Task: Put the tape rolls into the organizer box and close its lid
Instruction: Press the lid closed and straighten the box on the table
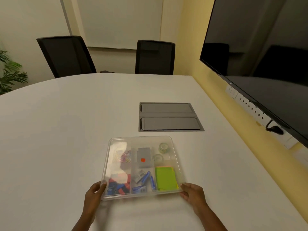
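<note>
A clear plastic organizer box (106,165) lies on the white table in front of me, with its clear lid (166,139) lying flat over it. Through the lid I see two tape rolls in the far right compartment: one roll (163,147) at the back, a second roll (157,157) just nearer. My left hand (95,191) grips the box's near left corner. My right hand (191,192) grips the near right corner. Both thumbs rest on the lid's edge.
Other compartments hold coloured paper clips (125,158), a grey stapler-like item (144,157), blue and red clips (119,186) and green sticky notes (165,180). A grey cable hatch (168,116) is set into the table (58,130) beyond. A large screen (260,60) hangs at right; two chairs stand at the far side.
</note>
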